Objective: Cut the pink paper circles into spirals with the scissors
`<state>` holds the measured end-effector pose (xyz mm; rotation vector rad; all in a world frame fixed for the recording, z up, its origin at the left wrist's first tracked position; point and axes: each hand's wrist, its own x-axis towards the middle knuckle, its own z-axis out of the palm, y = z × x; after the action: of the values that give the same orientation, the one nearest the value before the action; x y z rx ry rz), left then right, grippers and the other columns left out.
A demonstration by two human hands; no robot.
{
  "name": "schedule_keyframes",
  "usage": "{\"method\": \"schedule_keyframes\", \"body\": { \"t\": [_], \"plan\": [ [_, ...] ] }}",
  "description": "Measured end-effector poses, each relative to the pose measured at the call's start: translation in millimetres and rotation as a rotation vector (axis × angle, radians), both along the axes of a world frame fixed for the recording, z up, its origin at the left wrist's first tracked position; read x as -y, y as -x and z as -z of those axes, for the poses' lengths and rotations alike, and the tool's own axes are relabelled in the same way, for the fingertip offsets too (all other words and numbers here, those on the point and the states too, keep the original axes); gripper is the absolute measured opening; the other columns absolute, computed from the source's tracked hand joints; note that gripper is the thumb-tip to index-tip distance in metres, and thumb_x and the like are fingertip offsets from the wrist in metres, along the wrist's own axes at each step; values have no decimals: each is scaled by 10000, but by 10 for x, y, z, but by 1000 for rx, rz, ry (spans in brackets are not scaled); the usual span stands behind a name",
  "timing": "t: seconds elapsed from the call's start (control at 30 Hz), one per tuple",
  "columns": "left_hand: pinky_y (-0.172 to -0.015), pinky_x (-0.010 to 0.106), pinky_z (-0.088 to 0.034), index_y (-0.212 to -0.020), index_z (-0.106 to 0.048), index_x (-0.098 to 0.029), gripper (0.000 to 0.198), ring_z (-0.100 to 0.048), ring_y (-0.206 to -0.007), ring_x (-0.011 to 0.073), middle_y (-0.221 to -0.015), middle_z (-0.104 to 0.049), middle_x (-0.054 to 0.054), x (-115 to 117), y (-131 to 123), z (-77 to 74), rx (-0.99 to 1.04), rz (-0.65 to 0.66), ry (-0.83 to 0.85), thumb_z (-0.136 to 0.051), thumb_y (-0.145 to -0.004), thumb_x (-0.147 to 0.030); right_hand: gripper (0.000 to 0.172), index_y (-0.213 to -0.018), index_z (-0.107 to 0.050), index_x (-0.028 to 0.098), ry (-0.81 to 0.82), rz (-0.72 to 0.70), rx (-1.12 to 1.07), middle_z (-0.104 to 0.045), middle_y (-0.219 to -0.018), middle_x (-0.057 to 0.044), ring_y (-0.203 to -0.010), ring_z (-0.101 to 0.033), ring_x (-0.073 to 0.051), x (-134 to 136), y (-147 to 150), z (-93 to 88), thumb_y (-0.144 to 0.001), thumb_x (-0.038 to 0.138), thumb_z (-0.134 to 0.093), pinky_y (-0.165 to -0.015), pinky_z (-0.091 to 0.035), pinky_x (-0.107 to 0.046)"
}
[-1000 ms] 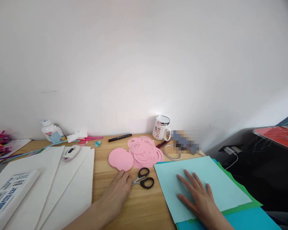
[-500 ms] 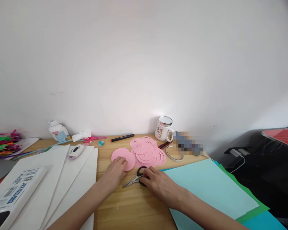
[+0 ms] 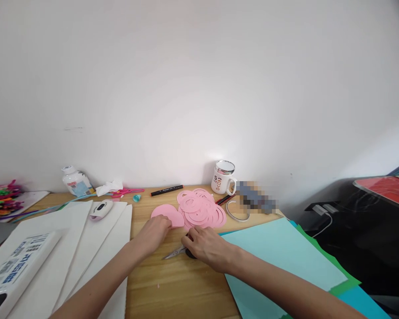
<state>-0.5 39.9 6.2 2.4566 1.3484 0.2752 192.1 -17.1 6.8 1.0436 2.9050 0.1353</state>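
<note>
My left hand (image 3: 158, 228) is closed on the near edge of a pink paper circle (image 3: 168, 213), whose front edge looks lifted or bent. The thumb is partly hidden. Across from it, my right hand (image 3: 202, 243) has its fingers curled over the black handles of a pair of scissors (image 3: 175, 252). The blades point left over the wooden table, and most of the handles is covered by the hand. Just behind both hands lies a heap of pink paper rings (image 3: 199, 208).
A white mug (image 3: 222, 180), a black marker (image 3: 166, 190) and a silver ring (image 3: 236, 215) stand or lie near the wall. White sheets (image 3: 109, 248) cover the left, under a small white device (image 3: 101, 209). Light-blue paper (image 3: 279, 252) lies at right, a white bottle (image 3: 76, 180) back left.
My left hand has closed on the circle's near edge and bent it up. My right hand now covers more of the scissors' handles. The whole view has shifted slightly.
</note>
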Motion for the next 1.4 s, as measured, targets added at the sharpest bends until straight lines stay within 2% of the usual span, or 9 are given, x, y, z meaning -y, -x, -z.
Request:
{"method": "schedule_keyframes", "body": {
  "t": [0.2,0.37,0.5,0.67,0.83,1.0,1.1,1.23,1.4],
  "plan": [
    [-535,246,-302,-522,-479,-184,226,-497,-560,163,-584,-560,15,-24,67,76,32,18,-71,-425,-714,-78,419,-1181,-479,239,-143,133,-646,-608,-1039,-84,-881,-577,-195,280,-701,102,-818,31,-444,-701,-478,-299],
    [-606,269,-373,-719,-549,-187,195,-536,-667,178,-751,-606,44,4,40,158,208,-63,-212,-378,-798,-135,356,-1159,-533,239,-133,709,-1313,-626,-1018,-78,-898,-597,-234,548,-1462,571,-810,302,-563,-788,-507,-370],
    [-668,278,-429,-765,-586,-193,112,-556,-688,170,-782,-636,40,17,-56,129,663,-193,-322,-480,-785,-222,502,-1182,-534,207,26,987,-1638,-657,-981,-94,-912,-619,-264,721,-1525,838,-740,424,-635,-721,-538,-354],
    [-666,286,-487,-662,-596,-179,66,-605,-637,174,-655,-639,11,-57,-148,72,1041,-415,28,-622,-648,-238,567,-1171,-542,207,-31,1125,-1782,-668,-962,-72,-899,-620,-252,811,-1323,842,-677,443,-690,-733,-533,-344],
    [-636,342,-545,-795,-565,-140,197,-663,-574,195,-661,-671,36,-163,-169,121,1179,-440,220,-606,-660,-278,488,-1092,-556,208,-160,1012,-1939,-668,-928,-59,-822,-624,-221,603,-1312,498,-663,369,-725,-720,-518,-358],
    [-548,336,-552,-860,-519,-118,275,-677,-566,227,-603,-666,53,-186,-179,175,1297,-444,351,-615,-666,-287,341,-1004,-529,250,-25,532,-2118,-649,-883,-20,-863,-620,-192,162,-1025,-125,-715,306,-701,-762,-505,-368],
    [-492,291,-527,-919,-519,-115,344,-669,-533,212,-589,-666,36,-170,-172,201,1370,-415,417,-655,-656,-290,336,-1015,-486,274,137,341,-2138,-641,-971,-22,-866,-633,-188,-145,-708,-349,-742,317,-678,-794,-492,-400],
    [-472,261,-498,-977,-533,-112,393,-663,-527,198,-569,-669,25,-131,-142,259,1396,-375,438,-665,-672,-321,365,-1040,-443,277,316,223,-2037,-628,-862,0,-838,-645,-196,-484,-269,-273,-753,335,-661,-753,-493,-375],
    [-432,226,-456,-919,-559,-110,361,-619,-448,162,-512,-664,29,-62,-119,331,1365,-468,422,-667,-662,-340,307,-885,-476,228,425,359,-1957,-615,-691,15,-704,-618,-176,-503,112,241,-697,283,-713,-576,-459,-268]
  ]
}}
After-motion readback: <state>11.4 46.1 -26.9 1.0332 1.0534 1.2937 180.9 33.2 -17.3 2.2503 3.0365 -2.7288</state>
